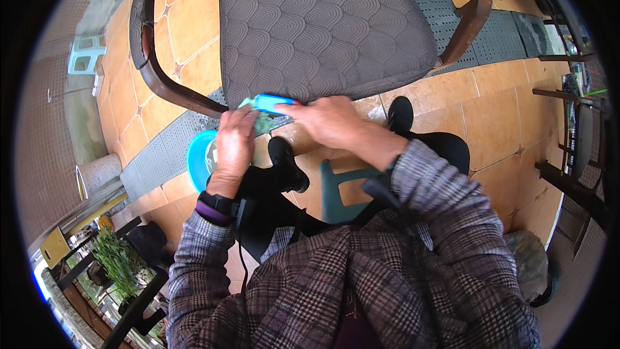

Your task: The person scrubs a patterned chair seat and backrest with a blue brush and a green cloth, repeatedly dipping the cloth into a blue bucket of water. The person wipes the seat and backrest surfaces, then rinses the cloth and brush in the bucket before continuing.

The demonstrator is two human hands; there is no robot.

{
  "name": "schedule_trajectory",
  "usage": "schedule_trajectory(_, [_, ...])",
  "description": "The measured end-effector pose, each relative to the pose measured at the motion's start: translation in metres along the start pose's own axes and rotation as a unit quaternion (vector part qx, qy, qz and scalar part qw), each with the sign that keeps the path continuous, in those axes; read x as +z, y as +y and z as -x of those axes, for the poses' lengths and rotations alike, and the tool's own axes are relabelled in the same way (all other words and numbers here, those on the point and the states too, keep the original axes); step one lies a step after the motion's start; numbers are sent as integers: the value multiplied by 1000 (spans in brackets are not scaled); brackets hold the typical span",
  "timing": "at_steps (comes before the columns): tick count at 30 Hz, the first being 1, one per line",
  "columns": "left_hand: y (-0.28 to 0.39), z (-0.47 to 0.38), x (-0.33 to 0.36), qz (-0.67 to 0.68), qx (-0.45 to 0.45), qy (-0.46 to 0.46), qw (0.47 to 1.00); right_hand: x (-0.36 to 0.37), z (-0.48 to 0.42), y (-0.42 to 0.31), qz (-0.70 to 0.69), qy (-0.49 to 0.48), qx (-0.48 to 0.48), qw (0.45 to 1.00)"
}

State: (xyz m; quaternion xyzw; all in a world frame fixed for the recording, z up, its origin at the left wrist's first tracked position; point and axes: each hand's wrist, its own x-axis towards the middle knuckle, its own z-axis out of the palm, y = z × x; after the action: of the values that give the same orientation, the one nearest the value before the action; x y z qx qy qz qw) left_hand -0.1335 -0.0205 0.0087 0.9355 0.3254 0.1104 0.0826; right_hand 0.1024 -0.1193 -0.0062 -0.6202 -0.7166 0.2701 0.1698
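Observation:
My right hand (332, 121) grips a bright blue plastic tool (271, 103) with a bit of red by the fingers; its working face is hidden. My left hand (235, 143) holds a pale green cloth (264, 123), bunched against the left end of the tool. Both hands are at the front left corner of a dark grey, wave-patterned chair seat cushion (324, 29). The chair's brown armrest (179, 94) curves in beside my left hand. Below that hand, partly covered by it, stands a light blue basin (197, 157).
A teal plastic stool (332, 194) is between my legs. Grey perforated mats (164, 148) cross the orange tiles (494, 131), which look wet near my shoes. A pale blue stool (87, 55) stands far left. Dark wooden chair parts (571, 184) line the right, a leafy plant (118, 259) lower left.

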Motion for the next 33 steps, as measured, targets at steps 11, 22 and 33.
schedule_trajectory(11, [174, -118, 88, 119, 167, 30, 978, -108, 158, 108, -18, 123, 129, 984])
schedule_trajectory(22, [39, -17, 31, 71, -8, 52, 996, -64, -3, 37, 75, -52, -41, 995])
schedule_trajectory(33, [-11, 27, 29, 153, -217, 139, 954, -14, -66, -13, 75, -21, -114, 990])
